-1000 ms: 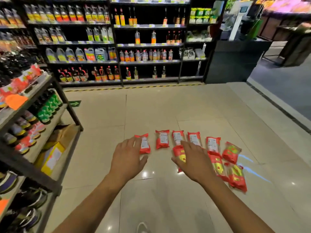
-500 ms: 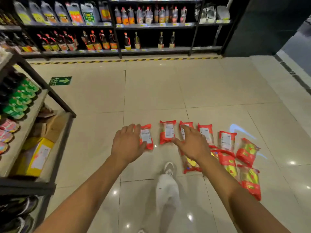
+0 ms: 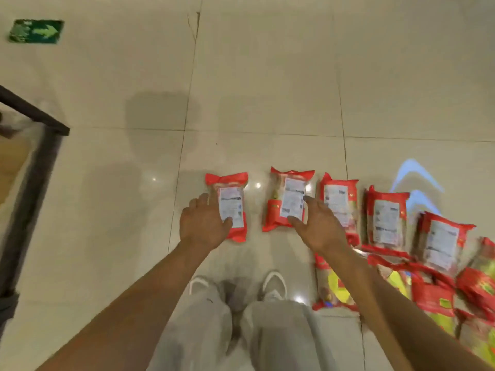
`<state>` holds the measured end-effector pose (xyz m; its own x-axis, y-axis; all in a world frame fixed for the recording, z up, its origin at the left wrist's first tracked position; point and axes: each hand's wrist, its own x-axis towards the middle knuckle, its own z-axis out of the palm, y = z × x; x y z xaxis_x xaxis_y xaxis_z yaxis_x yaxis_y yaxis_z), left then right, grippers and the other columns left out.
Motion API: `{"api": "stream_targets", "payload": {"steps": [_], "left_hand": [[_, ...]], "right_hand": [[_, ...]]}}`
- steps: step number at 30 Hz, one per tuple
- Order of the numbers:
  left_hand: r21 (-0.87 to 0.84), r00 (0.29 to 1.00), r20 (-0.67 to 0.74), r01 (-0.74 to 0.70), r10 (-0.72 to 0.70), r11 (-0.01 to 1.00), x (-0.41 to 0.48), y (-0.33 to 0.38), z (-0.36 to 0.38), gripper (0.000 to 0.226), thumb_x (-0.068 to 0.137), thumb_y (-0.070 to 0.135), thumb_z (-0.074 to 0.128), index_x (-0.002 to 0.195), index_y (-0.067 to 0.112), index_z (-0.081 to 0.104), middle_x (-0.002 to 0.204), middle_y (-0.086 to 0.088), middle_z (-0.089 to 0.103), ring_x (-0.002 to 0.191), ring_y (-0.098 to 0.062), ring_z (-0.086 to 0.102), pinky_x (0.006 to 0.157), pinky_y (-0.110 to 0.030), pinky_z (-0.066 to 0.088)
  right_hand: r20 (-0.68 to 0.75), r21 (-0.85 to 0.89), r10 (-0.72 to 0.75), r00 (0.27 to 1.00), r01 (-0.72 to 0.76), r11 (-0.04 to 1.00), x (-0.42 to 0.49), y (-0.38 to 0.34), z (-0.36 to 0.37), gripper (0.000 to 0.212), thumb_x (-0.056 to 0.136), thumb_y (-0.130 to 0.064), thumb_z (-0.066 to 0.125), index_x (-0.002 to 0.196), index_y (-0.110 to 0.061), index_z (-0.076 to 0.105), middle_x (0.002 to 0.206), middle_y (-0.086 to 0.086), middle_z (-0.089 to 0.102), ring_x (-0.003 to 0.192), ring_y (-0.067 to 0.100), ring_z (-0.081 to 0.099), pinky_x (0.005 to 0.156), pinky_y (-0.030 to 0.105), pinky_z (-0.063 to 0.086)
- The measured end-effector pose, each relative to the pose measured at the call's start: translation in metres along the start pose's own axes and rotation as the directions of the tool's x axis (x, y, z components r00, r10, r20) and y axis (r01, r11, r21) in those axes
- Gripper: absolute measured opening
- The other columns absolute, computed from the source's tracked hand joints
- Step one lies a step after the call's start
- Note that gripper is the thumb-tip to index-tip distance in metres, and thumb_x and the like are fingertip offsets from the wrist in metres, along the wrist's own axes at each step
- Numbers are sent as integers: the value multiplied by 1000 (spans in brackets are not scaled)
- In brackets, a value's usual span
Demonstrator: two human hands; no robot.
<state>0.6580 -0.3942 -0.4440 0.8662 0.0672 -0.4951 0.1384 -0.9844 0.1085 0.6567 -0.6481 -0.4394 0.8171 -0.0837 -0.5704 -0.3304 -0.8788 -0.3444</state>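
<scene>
Several red food packets with white labels lie in a row on the tiled floor. My left hand (image 3: 203, 223) reaches over the leftmost packet (image 3: 231, 204), its thumb on the label and fingers at the packet's left edge. My right hand (image 3: 318, 226) is spread over the gap between the second packet (image 3: 288, 199) and the third packet (image 3: 338, 199), its thumb on the second packet's lower label. More packets (image 3: 387, 218) continue to the right, some overlapping with yellow fronts up (image 3: 334, 287).
A dark shelf frame (image 3: 34, 167) stands at the left edge. A green arrow sign (image 3: 36, 31) is stuck to the floor at the far left. My feet in pale shoes (image 3: 273, 286) and grey trousers stand just behind the packets.
The view has tipped down from the shelves to the floor as I bend. Both hands have come down onto the leftmost packets.
</scene>
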Motion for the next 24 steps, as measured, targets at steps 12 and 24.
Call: {"api": "stream_targets", "payload": {"steps": [12, 24], "left_hand": [[-742, 835, 407, 539, -370, 400, 246, -88, 304, 108, 36, 54, 93, 123, 7, 52, 120, -12, 70, 101, -31, 73, 89, -48, 60], [-895, 861, 279, 394, -426, 210, 170, -64, 150, 77, 39, 40, 95, 106, 21, 62, 99, 0, 77, 84, -23, 77, 79, -46, 63]], "right_hand": [[38, 676, 368, 929, -295, 675, 307, 154, 223, 95, 60, -47, 86, 138, -15, 41, 126, 6, 66, 104, 31, 69, 81, 52, 61], [-45, 709, 253, 966, -148, 690, 207, 60, 104, 90, 73, -12, 88, 145, -23, 34, 102, -15, 65, 76, -8, 63, 62, 15, 55]]}}
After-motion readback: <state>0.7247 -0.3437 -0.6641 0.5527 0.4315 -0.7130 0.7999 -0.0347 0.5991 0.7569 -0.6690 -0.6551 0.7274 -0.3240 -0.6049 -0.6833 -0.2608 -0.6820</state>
